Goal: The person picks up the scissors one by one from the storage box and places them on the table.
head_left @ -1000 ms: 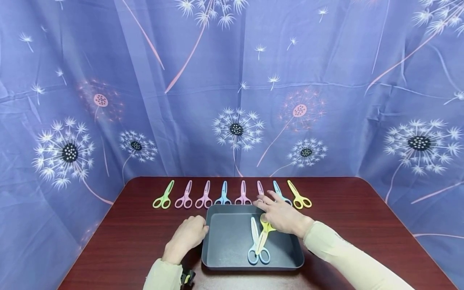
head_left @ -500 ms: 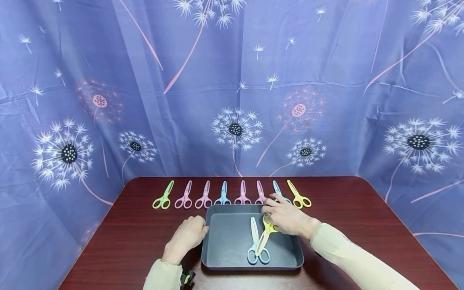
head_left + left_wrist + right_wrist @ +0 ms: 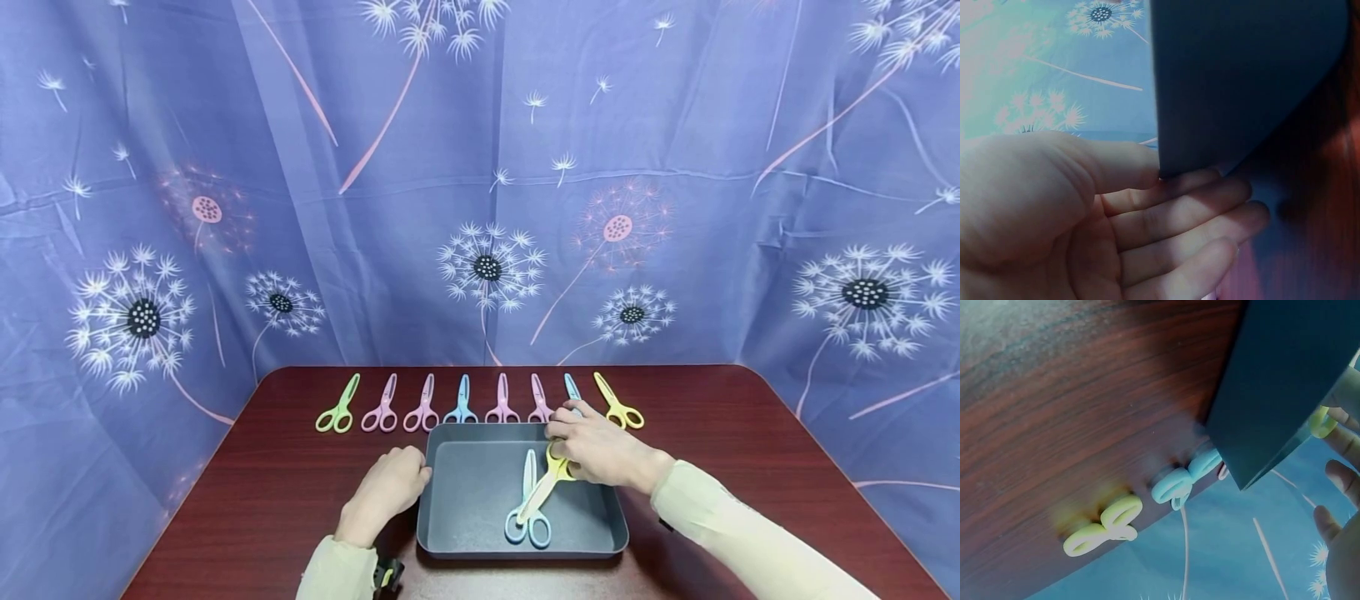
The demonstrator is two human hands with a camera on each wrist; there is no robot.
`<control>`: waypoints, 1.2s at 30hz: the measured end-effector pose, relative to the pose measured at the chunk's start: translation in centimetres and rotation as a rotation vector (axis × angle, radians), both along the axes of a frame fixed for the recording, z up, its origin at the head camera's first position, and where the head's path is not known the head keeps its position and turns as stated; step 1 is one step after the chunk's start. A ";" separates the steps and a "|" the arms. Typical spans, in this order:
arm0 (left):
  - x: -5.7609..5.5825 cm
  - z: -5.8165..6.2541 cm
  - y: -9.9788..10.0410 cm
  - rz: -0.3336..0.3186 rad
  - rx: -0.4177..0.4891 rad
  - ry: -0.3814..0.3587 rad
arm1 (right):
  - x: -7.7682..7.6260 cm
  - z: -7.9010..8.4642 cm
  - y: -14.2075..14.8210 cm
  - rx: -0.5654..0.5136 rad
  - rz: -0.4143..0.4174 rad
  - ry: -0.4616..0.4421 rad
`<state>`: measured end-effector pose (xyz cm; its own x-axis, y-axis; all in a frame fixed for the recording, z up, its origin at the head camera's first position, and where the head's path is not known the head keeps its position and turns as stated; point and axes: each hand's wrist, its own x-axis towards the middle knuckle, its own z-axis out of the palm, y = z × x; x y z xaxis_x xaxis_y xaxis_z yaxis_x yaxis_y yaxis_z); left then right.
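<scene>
In the head view, my right hand (image 3: 596, 446) holds yellow scissors (image 3: 556, 472) by the handle loops over the right half of a dark grey tray (image 3: 465, 500). Their blades slant down to the left and overlap light blue scissors (image 3: 539, 529), which lie in the tray with blades pointing away. At the tray's left wall is my left hand (image 3: 390, 483). In the left wrist view, the left thumb and index finger (image 3: 1122, 165) pinch the tray's edge (image 3: 1222, 94). A yellow loop (image 3: 1322, 422) shows at the right fingers in the right wrist view.
Along the table's far side runs a row of scissors, from green scissors (image 3: 337, 408) at the left to yellow scissors (image 3: 618, 407) at the right. The right hand partly covers blue scissors (image 3: 572, 388). A blue dandelion-print curtain (image 3: 390, 275) hangs behind the brown table (image 3: 697, 433).
My right hand has shifted slightly right with the yellow scissors, whose blade tips swung left. The light blue scissors in the tray turned a little, their loops moving left. My left hand stayed put.
</scene>
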<state>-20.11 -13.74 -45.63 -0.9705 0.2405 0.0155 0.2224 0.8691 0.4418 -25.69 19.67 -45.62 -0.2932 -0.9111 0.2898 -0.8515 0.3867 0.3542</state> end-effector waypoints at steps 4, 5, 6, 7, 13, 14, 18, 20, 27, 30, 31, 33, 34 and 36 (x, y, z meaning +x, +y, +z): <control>0.0 0.1 0.0 -0.001 -0.001 0.006 | 0.1 0.5 0.3 -0.013 -0.005 -0.004; 0.0 0.1 0.0 0.000 -0.001 0.006 | 0.1 0.6 0.4 -0.017 -0.008 -0.007; 0.0 0.0 0.0 0.000 -0.001 0.005 | 0.1 0.7 0.5 -0.020 -0.010 -0.006; 0.0 0.0 0.0 0.001 -0.003 0.003 | 0.1 0.8 0.6 -0.026 -0.011 -0.009; -0.1 0.1 0.0 0.005 -0.007 -0.011 | 0.2 1.7 1.3 -0.058 -0.017 -0.006; -0.1 0.1 0.0 0.006 -0.006 -0.013 | 0.2 1.8 1.5 -0.061 -0.020 -0.004; -0.1 0.0 0.0 0.009 -0.005 -0.022 | 0.1 2.1 2.4 -0.064 -0.059 0.000; -0.1 0.0 0.0 0.010 -0.006 -0.025 | 0.0 2.2 2.9 -0.074 -0.075 -0.003; 0.0 0.1 0.1 0.010 -0.006 -0.020 | -0.9 2.9 5.5 -0.131 -0.131 -0.011; 0.0 0.1 0.1 0.006 -0.001 -0.019 | -1.3 3.4 6.8 -0.162 -0.168 -0.015; 0.0 0.1 0.1 0.007 0.001 -0.021 | -1.4 3.5 7.3 -0.172 -0.179 -0.013; 0.0 0.1 0.2 0.008 0.003 -0.026 | -1.6 3.8 8.2 -0.195 -0.202 -0.010; 0.0 0.1 0.2 0.009 0.003 -0.027 | -1.7 3.9 8.7 -0.208 -0.216 -0.010; 0.0 0.1 0.2 0.009 -0.001 -0.025 | -1.9 4.1 9.6 -0.235 -0.250 -0.007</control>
<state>-20.15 -13.55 -45.52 -0.9727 0.2317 -0.0086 0.2036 0.8713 0.4466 -27.57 29.30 -41.55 -0.5014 -0.7196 0.4804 -0.7222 0.6538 0.2256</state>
